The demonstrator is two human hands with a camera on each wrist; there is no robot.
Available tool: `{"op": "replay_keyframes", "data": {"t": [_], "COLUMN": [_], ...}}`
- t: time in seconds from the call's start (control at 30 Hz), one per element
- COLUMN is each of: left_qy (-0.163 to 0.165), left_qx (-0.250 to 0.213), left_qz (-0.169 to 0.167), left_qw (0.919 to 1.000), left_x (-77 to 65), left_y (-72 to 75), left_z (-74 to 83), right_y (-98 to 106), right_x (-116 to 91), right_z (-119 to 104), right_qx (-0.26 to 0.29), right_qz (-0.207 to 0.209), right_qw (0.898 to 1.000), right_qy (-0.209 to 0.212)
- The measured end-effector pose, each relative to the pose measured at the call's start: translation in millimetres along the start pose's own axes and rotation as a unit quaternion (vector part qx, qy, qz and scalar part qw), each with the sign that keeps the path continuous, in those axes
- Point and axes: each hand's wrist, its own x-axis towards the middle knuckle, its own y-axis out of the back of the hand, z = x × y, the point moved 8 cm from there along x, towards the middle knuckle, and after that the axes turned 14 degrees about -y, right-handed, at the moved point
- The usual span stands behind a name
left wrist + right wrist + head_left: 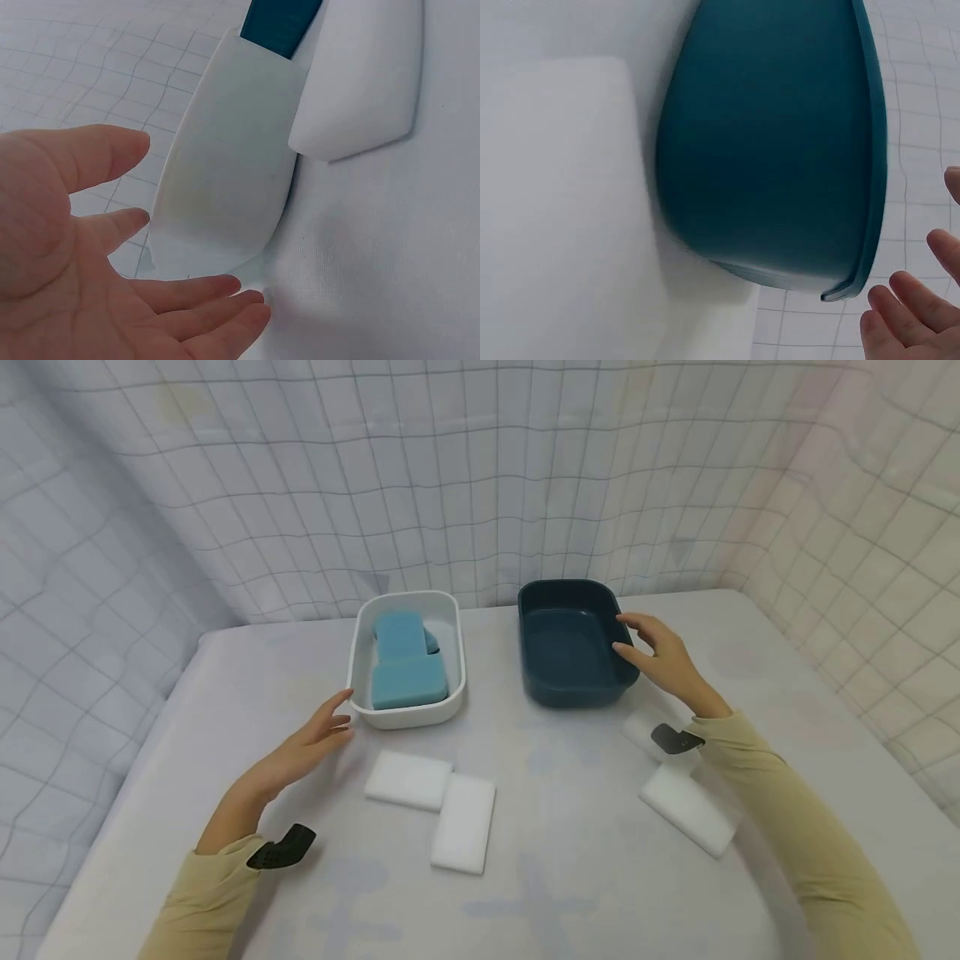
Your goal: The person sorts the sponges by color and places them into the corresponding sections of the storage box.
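My left hand point(300, 752) hovers beside the front left corner of a white tub point(408, 718), fingers spread and nothing in them. Inside that tub lie several blue sponges point(409, 682), stacked and overlapping. At the right side of a dark teal tub point(570, 696), my right hand point(663, 656) reaches with thumb and fingers loosely bent near the rim. In the right wrist view the fingertips point(885, 300) appear just off the rim of the teal tub point(772, 142). Whether the right hand touches it cannot be told for certain. No sponge shows inside the teal tub.
Two white rectangular sponges point(462, 823) lie in front of the white tub, corners touching. Another white sponge point(690, 810) lies by the right forearm, with one more partly behind the wrist. A grid-patterned cloth point(480, 485) hangs behind and at both sides of the white-covered table point(570, 827).
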Motion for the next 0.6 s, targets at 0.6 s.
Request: {"op": "replay_keyframes", "data": {"t": [0.6], "left_qy": [-0.067], "left_qx": [0.09], "left_qz": [0.056], "left_qw": [0.9921], "left_x": [-20.6], "left_y": [-4.7], "left_z": [30.4], "right_y": [-16], "right_x": [2], "right_z": [52], "right_qx": [0.019], "right_qz": [-0.065], "right_qw": [0.995], "right_qy": [-0.071]}}
